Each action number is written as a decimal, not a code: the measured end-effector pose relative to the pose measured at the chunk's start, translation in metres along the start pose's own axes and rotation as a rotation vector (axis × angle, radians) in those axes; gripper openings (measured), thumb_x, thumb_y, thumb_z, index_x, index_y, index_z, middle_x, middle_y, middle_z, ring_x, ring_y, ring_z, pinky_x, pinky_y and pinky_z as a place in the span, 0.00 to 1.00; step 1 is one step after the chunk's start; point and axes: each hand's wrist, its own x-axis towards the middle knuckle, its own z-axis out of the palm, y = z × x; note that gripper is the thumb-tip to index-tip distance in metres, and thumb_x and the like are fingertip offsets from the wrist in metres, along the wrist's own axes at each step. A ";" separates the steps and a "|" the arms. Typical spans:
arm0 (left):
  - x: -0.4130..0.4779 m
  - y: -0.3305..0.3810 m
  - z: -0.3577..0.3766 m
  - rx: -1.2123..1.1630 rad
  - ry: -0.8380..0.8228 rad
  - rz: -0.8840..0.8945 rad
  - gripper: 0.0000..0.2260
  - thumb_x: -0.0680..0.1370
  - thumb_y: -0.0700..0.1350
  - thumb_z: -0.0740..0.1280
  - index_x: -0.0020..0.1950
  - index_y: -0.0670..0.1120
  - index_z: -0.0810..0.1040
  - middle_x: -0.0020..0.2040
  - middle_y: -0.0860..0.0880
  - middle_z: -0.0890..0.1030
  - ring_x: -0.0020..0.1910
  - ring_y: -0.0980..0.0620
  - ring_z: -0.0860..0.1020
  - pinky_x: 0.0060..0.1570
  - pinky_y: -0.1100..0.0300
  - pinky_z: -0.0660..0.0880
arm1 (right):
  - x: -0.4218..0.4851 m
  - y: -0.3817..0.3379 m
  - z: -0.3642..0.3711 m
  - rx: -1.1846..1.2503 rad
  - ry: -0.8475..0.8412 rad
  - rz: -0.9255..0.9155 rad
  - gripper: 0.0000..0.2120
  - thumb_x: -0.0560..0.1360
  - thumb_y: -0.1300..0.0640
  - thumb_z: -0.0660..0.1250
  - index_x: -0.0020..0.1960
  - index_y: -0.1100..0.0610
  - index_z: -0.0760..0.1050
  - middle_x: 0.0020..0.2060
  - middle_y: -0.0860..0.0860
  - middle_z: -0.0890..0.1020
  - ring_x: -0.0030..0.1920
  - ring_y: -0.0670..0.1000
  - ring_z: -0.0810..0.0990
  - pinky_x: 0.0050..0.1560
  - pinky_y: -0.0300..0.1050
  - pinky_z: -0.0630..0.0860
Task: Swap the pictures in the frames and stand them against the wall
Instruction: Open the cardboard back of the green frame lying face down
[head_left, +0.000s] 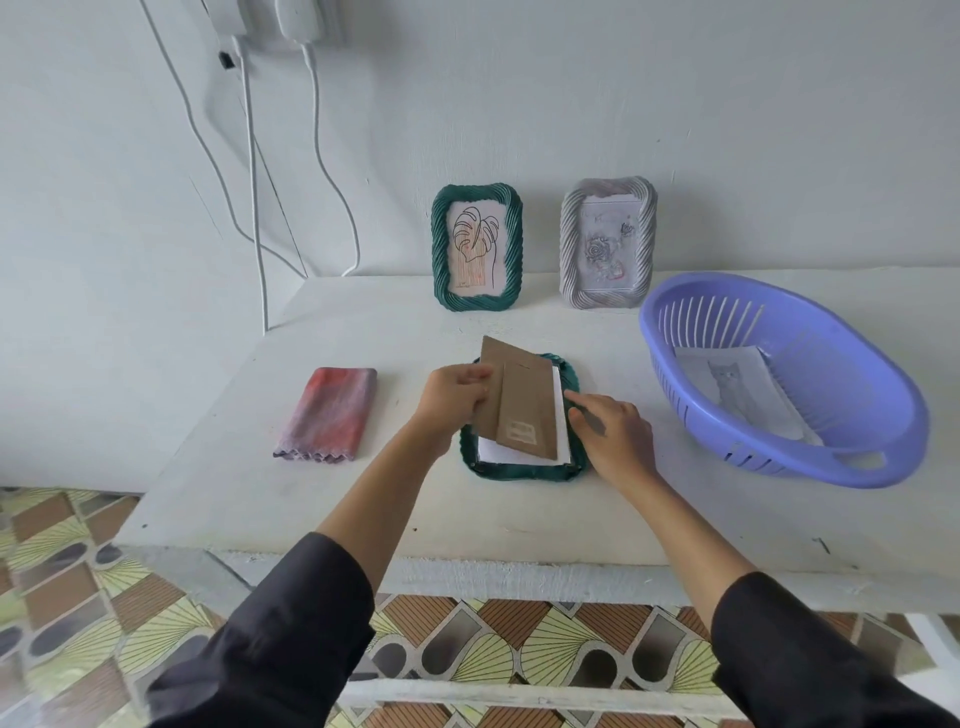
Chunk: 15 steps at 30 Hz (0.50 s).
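On the white worktop (311, 504) a dark green frame (519, 470) lay face down near the front middle, its twisted rim showing along the bottom and at the upper right. The left hand (457, 397) pinched the left edge of the brown cardboard backing (524, 410), thumb on top and fingers curled beneath. The board was tilted up off the frame, its top corner leaning away to the left. Under the board a white sheet (493, 449) showed inside the frame, along its lower and right sides. The right hand (613, 436) was spread loosely, with forefinger and thumb stretched out and their tips at the frame's right rim, just beside the edge of the sheet; whether they pressed on the sheet itself could not be told. Both arms wore dark sleeves (291, 623). Farther back, two frames stood upright against the pale wall (675, 104). One was a second green frame (514, 244) holding a line drawing of a leaf (477, 244). To its right, and apart from it, was a grey-white frame (571, 244) holding a faint picture of a rose (605, 247). At the right of the worktop sat a purple slotted basket (883, 395) with a picture of a cat (732, 387) lying inside it. A folded red and grey cloth (330, 410) lay flat to the left of the hands, well apart from the frame. White cables (252, 182) hung down the wall at the left, behind the worktop's back corner.
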 end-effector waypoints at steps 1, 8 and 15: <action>0.002 0.002 -0.006 -0.025 0.035 0.011 0.16 0.77 0.31 0.59 0.63 0.38 0.75 0.51 0.43 0.77 0.40 0.52 0.75 0.37 0.65 0.74 | 0.000 -0.001 0.000 -0.004 0.000 -0.003 0.15 0.78 0.51 0.60 0.63 0.45 0.74 0.63 0.47 0.77 0.64 0.53 0.70 0.65 0.50 0.65; 0.013 -0.013 -0.079 -0.031 0.381 -0.013 0.14 0.76 0.33 0.60 0.58 0.40 0.79 0.48 0.42 0.79 0.33 0.55 0.73 0.36 0.62 0.72 | -0.001 0.000 0.001 -0.076 -0.019 -0.037 0.13 0.76 0.51 0.62 0.60 0.45 0.77 0.62 0.46 0.76 0.64 0.52 0.69 0.64 0.48 0.63; 0.007 -0.037 -0.082 0.102 0.319 -0.130 0.15 0.77 0.35 0.57 0.59 0.45 0.78 0.49 0.41 0.81 0.38 0.45 0.77 0.27 0.61 0.74 | -0.002 0.000 0.001 -0.080 -0.008 -0.034 0.13 0.76 0.51 0.63 0.60 0.45 0.77 0.63 0.47 0.76 0.64 0.52 0.69 0.65 0.49 0.63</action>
